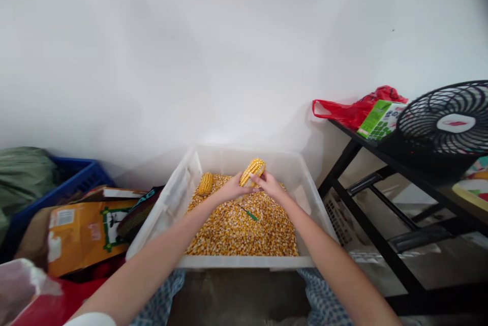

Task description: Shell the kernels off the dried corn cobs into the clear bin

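Note:
Between my two hands is a yellow corn cob [252,171], tilted with its upper end to the right, above a bed of loose corn kernels [236,237]. My left hand [234,188] grips its lower left side. On the right side, my right hand [271,186] has its thumb and fingers closed on the same cob. A second corn cob [206,184] lies on the kernels at the back left. Just below my hands, a small tool with a green handle [251,215] rests on the kernels; its thin dark shaft points up and left.
A translucent plastic bin [244,262] holds the kernels against a white wall [236,51]. At right, a black rack [375,150] carries a fan [450,120], a green box [381,118] and a red bag [354,110]. An orange bag [84,234] and blue crate [82,171] lie left.

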`<act>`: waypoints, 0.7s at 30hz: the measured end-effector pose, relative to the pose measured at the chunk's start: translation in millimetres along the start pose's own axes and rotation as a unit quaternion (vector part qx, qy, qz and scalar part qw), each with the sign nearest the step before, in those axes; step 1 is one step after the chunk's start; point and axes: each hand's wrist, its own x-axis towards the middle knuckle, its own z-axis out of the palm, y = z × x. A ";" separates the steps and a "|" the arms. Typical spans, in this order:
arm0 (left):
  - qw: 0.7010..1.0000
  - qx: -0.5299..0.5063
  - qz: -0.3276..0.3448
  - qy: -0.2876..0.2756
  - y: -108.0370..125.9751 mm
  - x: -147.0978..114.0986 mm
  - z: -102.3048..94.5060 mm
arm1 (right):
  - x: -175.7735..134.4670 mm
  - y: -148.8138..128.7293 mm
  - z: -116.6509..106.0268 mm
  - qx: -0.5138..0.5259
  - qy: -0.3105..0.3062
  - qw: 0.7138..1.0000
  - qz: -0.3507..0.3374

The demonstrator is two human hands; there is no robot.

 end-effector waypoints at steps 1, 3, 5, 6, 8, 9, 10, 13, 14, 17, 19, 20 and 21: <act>0.999 0.030 -0.003 0.009 -0.3 -0.4 -1.1 | -1.4 -2.6 0.6 0.007 -0.005 1.000 0.008; 0.996 0.083 -0.014 0.017 -0.1 -1.8 -2.0 | -3.0 -5.8 1.3 0.013 0.015 0.999 0.025; 0.994 0.110 -0.015 0.016 1.1 -3.5 -1.3 | -2.5 -4.9 0.3 0.009 0.048 0.998 0.030; 0.994 0.111 -0.011 0.014 1.8 -4.4 -0.6 | -1.7 -3.1 -0.8 0.005 0.059 0.998 0.029; 0.995 0.096 -0.001 0.006 3.0 -5.8 0.9 | 0.4 1.7 -3.6 -0.005 0.056 0.998 0.025; 0.997 0.082 0.002 -0.001 3.6 -6.3 1.3 | 1.3 3.9 -5.0 -0.010 0.048 0.999 0.023; 0.998 0.066 0.001 -0.011 4.2 -6.6 1.3 | 2.0 5.7 -6.3 -0.015 0.043 0.999 0.020; 0.999 0.014 -0.015 -0.044 7.5 -7.2 -1.0 | 2.4 6.4 -8.9 -0.024 0.031 0.999 0.001; 0.998 -0.004 -0.020 -0.055 8.8 -7.2 -2.2 | 2.1 5.2 -9.4 -0.025 0.026 0.999 -0.006; 0.997 -0.034 -0.028 -0.067 10.6 -6.5 -5.0 | 1.2 -0.7 -10.4 -0.032 0.006 0.999 -0.020; 0.999 -0.012 -0.029 -0.042 8.1 -5.1 -4.5 | 0.8 -4.2 -10.8 -0.038 0.001 0.999 -0.006; 0.999 0.012 -0.027 -0.019 5.6 -4.2 -3.3 | 0.8 -5.2 -10.8 -0.037 0.008 0.999 0.007; 0.999 0.040 -0.025 0.003 2.6 -3.3 -1.4 | 0.8 -5.3 -10.8 -0.034 0.020 0.999 0.021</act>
